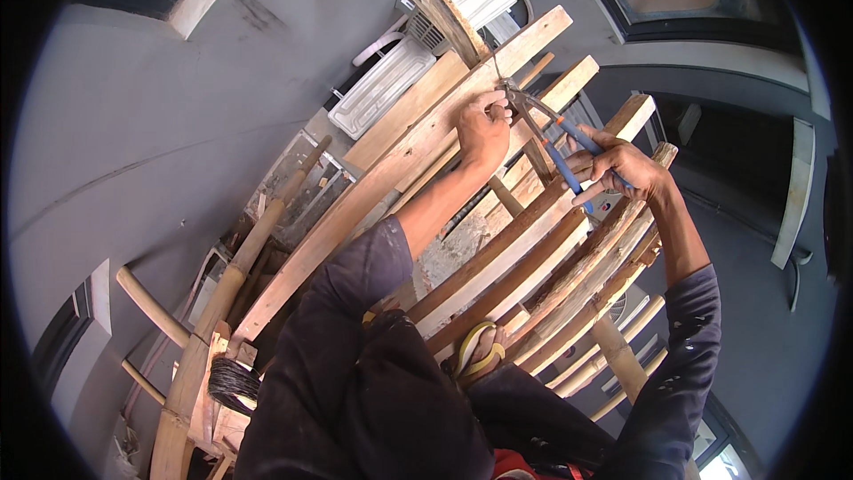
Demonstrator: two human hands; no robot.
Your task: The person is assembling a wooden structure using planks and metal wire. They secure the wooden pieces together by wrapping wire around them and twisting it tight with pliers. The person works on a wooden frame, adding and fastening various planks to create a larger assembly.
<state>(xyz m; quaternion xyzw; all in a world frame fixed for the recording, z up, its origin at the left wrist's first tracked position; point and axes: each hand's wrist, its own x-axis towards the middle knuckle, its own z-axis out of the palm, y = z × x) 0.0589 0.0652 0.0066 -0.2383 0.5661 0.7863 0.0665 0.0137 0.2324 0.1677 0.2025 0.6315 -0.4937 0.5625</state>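
Observation:
My right hand (622, 164) grips long pincers (553, 135) by their blue handles, which are spread apart. The pincers' metal jaws point up and left, beside a thin dark wire (497, 67) at the edge of a long wooden beam (391, 164). Close to those jaws, my left hand (484, 129) has its fingers curled in a pinch over the beam. Whatever those fingers hold is too small to make out. Just above, a rough upright timber (435, 4) meets the beam where the wire is.
Several parallel wooden beams (498, 258) run below my hands, with gaps between them. My foot in a yellow flip-flop (480, 351) rests on them. A coil of black wire (234, 385) hangs at lower left by a bamboo pole (227, 289). White plastic chairs (382, 89) stand below, near the grey wall (133, 142).

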